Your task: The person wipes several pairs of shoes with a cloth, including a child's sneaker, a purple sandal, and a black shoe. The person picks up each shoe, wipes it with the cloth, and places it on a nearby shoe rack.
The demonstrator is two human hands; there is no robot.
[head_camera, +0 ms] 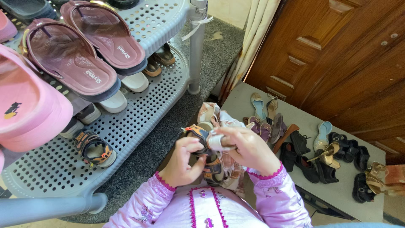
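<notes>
Basically both hands grip one small sandal (206, 156): left hand (182, 162) steadies its side, right hand (249, 147) pinches its strap above.

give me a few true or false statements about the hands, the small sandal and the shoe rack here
1. Both hands, left hand and right hand, hold a small sandal. True.
2. The matching sandal lies on the lower shelf of the grey rack. True.
3. The maroon slippers sit on the floor. False: they rest on the upper shelf.
4. The loose pile of shoes lies on the rack. False: it lies on a grey step by the wooden door.
5. The sleeves are green. False: pink.
</notes>
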